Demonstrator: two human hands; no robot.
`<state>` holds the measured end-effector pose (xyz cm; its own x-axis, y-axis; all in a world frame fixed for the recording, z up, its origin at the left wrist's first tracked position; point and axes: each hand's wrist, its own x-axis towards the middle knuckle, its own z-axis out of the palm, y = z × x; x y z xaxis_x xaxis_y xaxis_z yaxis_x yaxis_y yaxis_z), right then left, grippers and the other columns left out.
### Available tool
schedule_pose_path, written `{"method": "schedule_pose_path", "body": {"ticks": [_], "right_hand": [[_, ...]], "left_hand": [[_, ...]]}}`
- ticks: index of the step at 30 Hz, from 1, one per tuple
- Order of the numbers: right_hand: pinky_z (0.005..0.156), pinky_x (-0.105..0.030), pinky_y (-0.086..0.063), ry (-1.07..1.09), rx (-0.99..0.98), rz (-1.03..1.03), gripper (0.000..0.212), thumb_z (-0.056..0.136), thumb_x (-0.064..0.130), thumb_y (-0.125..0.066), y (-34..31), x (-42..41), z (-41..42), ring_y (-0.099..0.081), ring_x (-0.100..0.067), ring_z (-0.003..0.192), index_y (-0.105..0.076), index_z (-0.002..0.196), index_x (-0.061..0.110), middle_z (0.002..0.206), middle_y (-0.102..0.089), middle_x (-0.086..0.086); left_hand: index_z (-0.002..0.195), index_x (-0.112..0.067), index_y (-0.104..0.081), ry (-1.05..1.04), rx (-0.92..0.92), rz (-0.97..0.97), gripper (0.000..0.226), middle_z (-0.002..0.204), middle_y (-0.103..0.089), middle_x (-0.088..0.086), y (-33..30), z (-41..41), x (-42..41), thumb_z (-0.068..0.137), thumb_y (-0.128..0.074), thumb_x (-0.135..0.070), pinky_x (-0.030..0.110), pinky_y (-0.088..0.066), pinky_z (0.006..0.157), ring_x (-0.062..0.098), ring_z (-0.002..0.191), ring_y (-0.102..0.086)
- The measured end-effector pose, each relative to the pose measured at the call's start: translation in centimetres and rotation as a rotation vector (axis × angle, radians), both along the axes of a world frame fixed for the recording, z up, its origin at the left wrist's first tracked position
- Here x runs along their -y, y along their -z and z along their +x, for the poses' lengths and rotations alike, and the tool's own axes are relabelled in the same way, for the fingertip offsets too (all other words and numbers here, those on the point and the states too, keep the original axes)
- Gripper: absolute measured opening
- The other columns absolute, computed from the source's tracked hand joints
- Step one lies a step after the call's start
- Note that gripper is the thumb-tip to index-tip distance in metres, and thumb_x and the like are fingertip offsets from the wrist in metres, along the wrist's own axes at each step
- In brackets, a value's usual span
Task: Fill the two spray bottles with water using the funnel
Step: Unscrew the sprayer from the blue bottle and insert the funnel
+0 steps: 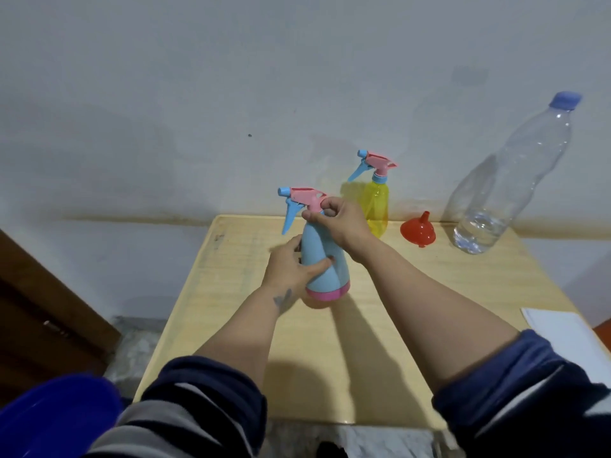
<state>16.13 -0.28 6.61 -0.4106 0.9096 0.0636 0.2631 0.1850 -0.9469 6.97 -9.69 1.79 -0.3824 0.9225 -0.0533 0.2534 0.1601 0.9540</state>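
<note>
At frame centre the blue spray bottle point(322, 259) is steadied by the left hand point(291, 266) gripping its body, seemingly so its collar, pinched by the right hand point(337, 219), can be unscrewed; funnel point(418, 231) waits right.

near spray bottle point(325, 259) mid-table point(413, 325) | second spray bottle point(375, 206) behind it by the wall | funnel point(418, 230) just right of that | water bottle point(509, 180) far right | paper point(568, 338) at right edge
</note>
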Motion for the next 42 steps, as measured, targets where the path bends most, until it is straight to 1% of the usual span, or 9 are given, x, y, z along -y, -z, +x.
{"method": "schedule_pose_path", "body": {"ticks": [3, 6, 14, 19, 23, 27, 33, 36, 42], "right_hand": [[0.077, -0.029, -0.038, -0.186, 0.085, -0.115, 0.037, 0.091, 0.035, -0.059, -0.5, 2.2, 2.5, -0.05, -0.013, 0.087, -0.064, 0.102, 0.0, 0.094, -0.065, -0.017], [0.089, -0.028, -0.04, -0.136, 0.132, -0.18, 0.047, 0.097, 0.037, -0.048, -0.1, 4.7, 3.7, -0.054, -0.015, 0.11, -0.045, 0.138, 0.015, 0.121, -0.058, -0.004], [0.067, -0.021, -0.043, 0.267, -0.145, -0.048, 0.042, 0.07, 0.035, -0.083, 1.4, 9.0, 4.2, -0.054, -0.005, 0.072, -0.051, 0.089, 0.016, 0.082, -0.054, 0.012], [0.087, -0.033, -0.051, 0.193, -0.16, -0.13, 0.025, 0.09, 0.038, -0.06, 1.0, 8.3, 5.1, -0.063, -0.015, 0.094, -0.064, 0.105, 0.018, 0.104, -0.068, -0.002], [0.092, -0.033, -0.049, 0.19, -0.203, -0.206, 0.054, 0.088, 0.049, -0.058, 0.9, 8.2, 5.1, -0.062, -0.016, 0.103, -0.048, 0.129, 0.015, 0.118, -0.062, -0.004], [0.082, -0.027, -0.045, 0.332, -0.192, -0.095, 0.044, 0.078, 0.042, -0.074, 0.1, 7.9, 5.2, -0.06, -0.013, 0.093, -0.055, 0.105, 0.014, 0.1, -0.061, 0.002], [0.079, -0.032, -0.042, 0.119, -0.103, -0.13, 0.031, 0.099, 0.036, -0.041, -0.5, 7.2, 6.0, -0.054, -0.017, 0.089, -0.063, 0.09, 0.016, 0.09, -0.06, -0.003], [0.093, -0.035, -0.046, 0.186, -0.096, -0.109, 0.048, 0.087, 0.051, -0.059, -0.4, 6.9, 6.0, -0.058, -0.014, 0.102, -0.056, 0.119, 0.016, 0.101, -0.061, 0.005], [0.086, -0.037, -0.05, 0.333, -0.005, 0.055, 0.039, 0.073, 0.038, -0.078, -0.8, 6.6, 5.6, -0.06, -0.015, 0.09, -0.056, 0.099, 0.018, 0.088, -0.06, 0.009]], "left_hand": [[0.119, -0.024, -0.058, 0.078, 0.039, -0.049, 0.052, 0.107, -0.063, -0.01, -0.4, 0.2, 2.7, 0.073, -0.082, -0.026, 0.01, -0.047, 0.055, 0.006, 0.088, -0.065], [0.126, -0.023, -0.056, 0.082, -0.019, -0.062, 0.059, 0.113, -0.061, -0.008, -0.3, 0.8, 4.5, 0.073, -0.081, -0.03, 0.02, -0.051, 0.068, 0.016, 0.098, -0.065], [0.111, -0.03, -0.057, 0.043, -0.052, -0.051, 0.05, 0.102, -0.063, -0.012, -0.4, 3.9, 5.9, 0.068, -0.082, -0.033, 0.035, -0.058, 0.08, 0.014, 0.093, -0.067], [0.116, -0.026, -0.059, -0.02, -0.05, -0.032, 0.057, 0.105, -0.064, -0.007, -1.0, 5.3, 5.5, 0.066, -0.082, -0.039, 0.038, -0.058, 0.08, 0.016, 0.091, -0.068], [0.113, -0.028, -0.057, -0.031, -0.081, -0.028, 0.055, 0.1, -0.064, -0.01, -1.8, 5.9, 4.8, 0.064, -0.081, -0.033, 0.04, -0.058, 0.08, 0.017, 0.089, -0.068], [0.116, -0.025, -0.057, -0.033, -0.155, -0.05, 0.052, 0.102, -0.066, -0.007, -2.1, 6.7, 4.2, 0.069, -0.079, -0.025, 0.038, -0.058, 0.078, 0.019, 0.09, -0.068], [0.122, -0.025, -0.055, -0.073, -0.18, -0.063, 0.063, 0.104, -0.062, -0.009, -2.1, 6.7, 4.2, 0.066, -0.08, -0.041, 0.04, -0.057, 0.08, 0.018, 0.094, -0.066], [0.122, -0.027, -0.054, -0.082, -0.208, -0.079, 0.065, 0.107, -0.063, -0.009, -2.0, 6.6, 4.3, 0.065, -0.08, -0.045, 0.04, -0.058, 0.079, 0.018, 0.094, -0.066], [0.12, -0.027, -0.054, -0.049, -0.247, -0.094, 0.061, 0.105, -0.066, -0.006, -1.7, 7.0, 4.2, 0.066, -0.08, -0.04, 0.042, -0.057, 0.079, 0.019, 0.094, -0.066]]}}
